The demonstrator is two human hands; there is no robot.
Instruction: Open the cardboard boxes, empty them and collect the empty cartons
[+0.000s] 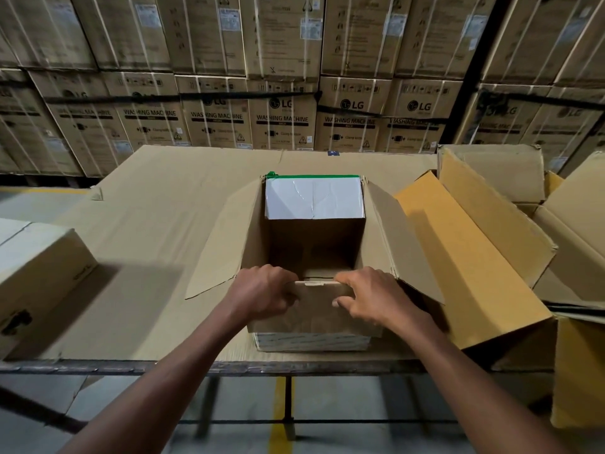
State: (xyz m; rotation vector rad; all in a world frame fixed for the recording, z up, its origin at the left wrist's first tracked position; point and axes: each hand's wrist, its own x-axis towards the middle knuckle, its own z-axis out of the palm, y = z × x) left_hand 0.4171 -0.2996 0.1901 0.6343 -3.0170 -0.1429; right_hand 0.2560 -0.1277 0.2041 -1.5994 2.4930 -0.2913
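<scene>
An open cardboard box [379, 231] stands in the middle of the table, its side flaps spread left and right. Its far flap [314, 198] stands up, white inside with a green edge. The inside looks dark and I see nothing in it. My left hand [262, 294] and my right hand [373, 298] both grip the near flap [322, 304] at its top edge, fingers curled over it, close together.
The table is covered with a flat cardboard sheet [157, 204]. A closed carton [36, 273] lies at the left. Open yellowish cartons [474, 257] crowd the right side. Stacked washing-machine boxes [281, 122] form a wall behind.
</scene>
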